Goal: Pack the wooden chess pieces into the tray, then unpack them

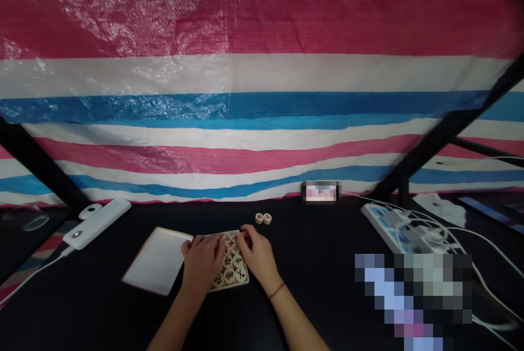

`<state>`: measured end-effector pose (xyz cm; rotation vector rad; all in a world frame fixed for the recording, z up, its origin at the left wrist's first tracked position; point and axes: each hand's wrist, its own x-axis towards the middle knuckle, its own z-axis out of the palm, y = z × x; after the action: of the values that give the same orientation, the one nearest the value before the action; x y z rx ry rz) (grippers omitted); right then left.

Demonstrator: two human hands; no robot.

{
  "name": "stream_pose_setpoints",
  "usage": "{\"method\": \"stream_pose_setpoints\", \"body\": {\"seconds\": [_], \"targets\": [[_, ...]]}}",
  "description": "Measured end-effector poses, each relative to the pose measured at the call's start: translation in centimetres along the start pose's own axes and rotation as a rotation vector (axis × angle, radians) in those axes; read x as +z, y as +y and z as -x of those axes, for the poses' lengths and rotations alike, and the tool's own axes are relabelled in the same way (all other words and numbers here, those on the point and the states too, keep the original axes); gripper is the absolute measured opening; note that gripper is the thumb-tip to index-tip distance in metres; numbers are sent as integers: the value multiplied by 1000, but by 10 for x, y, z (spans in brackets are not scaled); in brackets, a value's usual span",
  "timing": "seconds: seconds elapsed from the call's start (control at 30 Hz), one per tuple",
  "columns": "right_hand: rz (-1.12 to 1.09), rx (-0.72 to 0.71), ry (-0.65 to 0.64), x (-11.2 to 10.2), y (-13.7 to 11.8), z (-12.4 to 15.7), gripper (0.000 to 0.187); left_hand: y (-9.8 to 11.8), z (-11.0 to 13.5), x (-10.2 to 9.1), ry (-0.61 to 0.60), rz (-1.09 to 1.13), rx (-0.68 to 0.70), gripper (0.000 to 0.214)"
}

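A shallow white box (248, 279) lies on the black table, filled with round xiangqi pieces (230, 275) bearing red and black characters. My left hand (202, 255) is over the box's left side, fingers bent loosely across the pieces and covering some of them. At the upper right corner, my right hand (260, 255) touches the rim and nearby pieces with thumb and index finger apart; its other fingertips are hidden. Two loose xiangqi pieces (263, 219) stand side by side beyond the box. To the left lies a box lid (158, 261), its pale inside facing up.
A phone-like object (321, 191) with a blurred screen leans at the back. On the right are a power strip (387, 228) with tangled white cables and a crumpled tissue (440, 209). A white device (98, 224) with a cable sits left. Striped sheeting (262, 75) hangs behind.
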<state>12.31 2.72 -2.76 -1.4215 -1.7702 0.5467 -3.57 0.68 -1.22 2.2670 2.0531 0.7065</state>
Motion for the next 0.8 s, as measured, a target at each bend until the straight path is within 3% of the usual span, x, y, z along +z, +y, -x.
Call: {"method": "stream_pose_setpoints", "body": {"seconds": [0.33, 0.5, 0.67, 0.8], "targets": [[23, -21, -35, -1, -6, 1, 18, -2, 3, 16, 69, 8, 69, 29], [6, -14, -33, 1, -4, 0, 17, -6, 0, 19, 44, 83, 97, 29], [0, -7, -22, -1, -5, 0, 20, -6, -6, 19, 44, 213, 25, 23], [103, -129, 45, -4, -13, 3, 21, -2, -9, 10, 143, 416, 25, 22]]}}
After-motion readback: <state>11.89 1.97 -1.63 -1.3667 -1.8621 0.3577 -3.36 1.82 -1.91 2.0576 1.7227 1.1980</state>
